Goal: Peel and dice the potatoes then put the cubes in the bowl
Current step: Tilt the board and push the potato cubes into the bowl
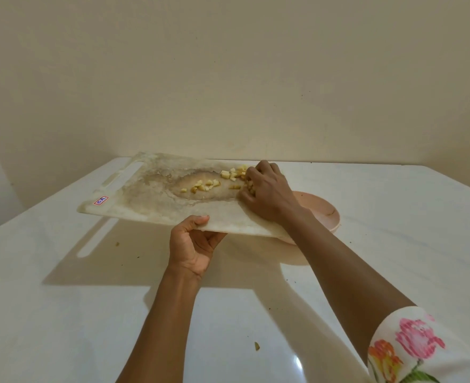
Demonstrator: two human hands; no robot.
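Cubes point(250, 186) (potato) are clutched by the right hand point(267, 192) while the left hand point(192, 247) grips the board point(145, 194) above the bowl point(325, 211).

- Small pale-yellow potato cubes point(204, 185) lie scattered on a stained white plastic cutting board point(145, 197), which is lifted off the white table point(62, 299).
- A shallow pink plastic bowl point(325, 214) sits partly hidden under the board's right end.

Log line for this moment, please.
left hand grips cutting board edge, raised over bowl | right hand fingers curled on potato cubes at bowl end | more cubes mid-board
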